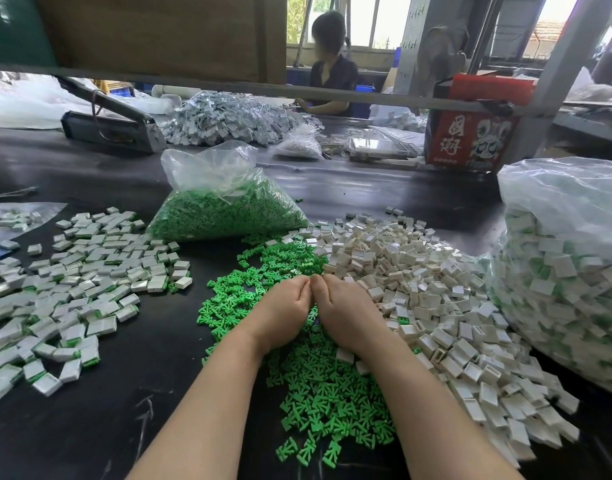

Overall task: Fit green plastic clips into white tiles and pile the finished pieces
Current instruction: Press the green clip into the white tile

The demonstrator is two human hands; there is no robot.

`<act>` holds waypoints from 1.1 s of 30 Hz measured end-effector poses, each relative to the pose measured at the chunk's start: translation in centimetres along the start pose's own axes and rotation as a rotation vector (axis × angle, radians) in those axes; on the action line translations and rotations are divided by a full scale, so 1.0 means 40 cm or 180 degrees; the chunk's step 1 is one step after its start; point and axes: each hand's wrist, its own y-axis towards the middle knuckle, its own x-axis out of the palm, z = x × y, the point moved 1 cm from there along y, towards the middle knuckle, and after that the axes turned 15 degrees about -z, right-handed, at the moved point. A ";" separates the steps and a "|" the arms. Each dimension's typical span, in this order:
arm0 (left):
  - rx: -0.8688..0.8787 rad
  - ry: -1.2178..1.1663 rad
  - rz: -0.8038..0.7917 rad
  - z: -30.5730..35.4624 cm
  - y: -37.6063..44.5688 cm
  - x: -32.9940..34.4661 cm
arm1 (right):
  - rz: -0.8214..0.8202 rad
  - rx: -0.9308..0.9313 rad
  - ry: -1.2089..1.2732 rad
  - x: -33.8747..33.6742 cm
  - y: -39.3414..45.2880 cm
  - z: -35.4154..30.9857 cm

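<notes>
- Our left hand point(286, 306) & right hand point(339, 306): fingers curled, tips touching; can't tell what's inside.
- Green clips point(318, 386) look light, stiff; we'd pinch the sides.
- White tiles point(436, 299) look hard, smooth.

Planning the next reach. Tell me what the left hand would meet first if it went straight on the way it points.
The left hand points up-table, slightly right. It would likely first meet the loose green clips, then the clear bag of green clips beyond; depth is uncertain.
</notes>
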 end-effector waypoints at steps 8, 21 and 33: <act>-0.0145 0.0415 -0.0088 0.005 0.002 0.001 | -0.0041 0.0037 -0.0164 0.007 -0.001 0.004; -0.0102 0.0184 0.0066 0.001 -0.002 0.012 | 0.0052 -0.0017 -0.0131 0.016 -0.005 0.001; 0.0489 -0.1193 0.0368 0.013 -0.017 -0.017 | 0.0248 -0.0237 0.2558 -0.024 0.011 0.026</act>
